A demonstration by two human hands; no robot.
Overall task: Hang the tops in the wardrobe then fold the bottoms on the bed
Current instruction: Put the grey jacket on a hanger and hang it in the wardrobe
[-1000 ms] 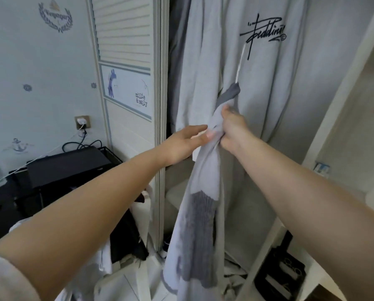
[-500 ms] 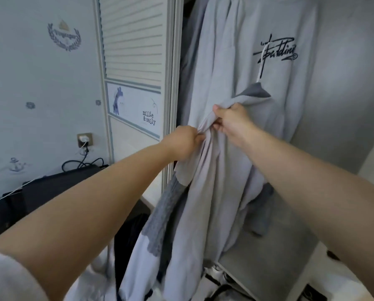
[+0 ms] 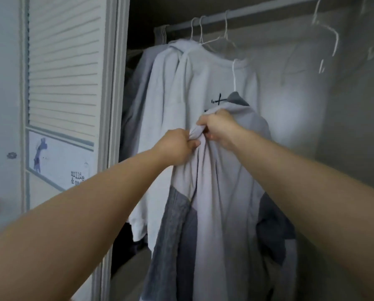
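1. Readable writing: the panel on the wardrobe door point(image 3: 69, 88) carries a small blue animal figure and the printed words "millie" above "& s…", the second line cut off by the left forearm. A black script print on the white hooded top point(image 3: 181, 88) shows only a cross-like stroke; the rest is hidden behind the held garment and cannot be read.
2. The left hand point(image 3: 175, 146) reaches forward from the lower left, arm nearly straight, its fingers curled tightly into a bunch of pale cloth near the upper edge of the grey-and-white top point(image 3: 220, 192).
3. The right hand point(image 3: 219, 127) comes in from the lower right, slightly higher than the left, knuckles up, fingers and thumb closed round the same gathered fold. The two hands sit just beside each other, nearly touching.
4. The grey-and-white top hangs down from both grips in front of the open wardrobe, its darker grey panels at the lower left and lower right. Its dark collar peak rises just above the right hand, with a thin white hanger hook point(image 3: 234, 72) standing up from it, below the rail and not on it.
5. The wardrobe rail point(image 3: 268, 9) runs across the top; the white hooded top and other pale garments hang from it on white hangers, directly behind the held top.
6. An empty white hanger point(image 3: 331, 31) hangs further right on the rail.
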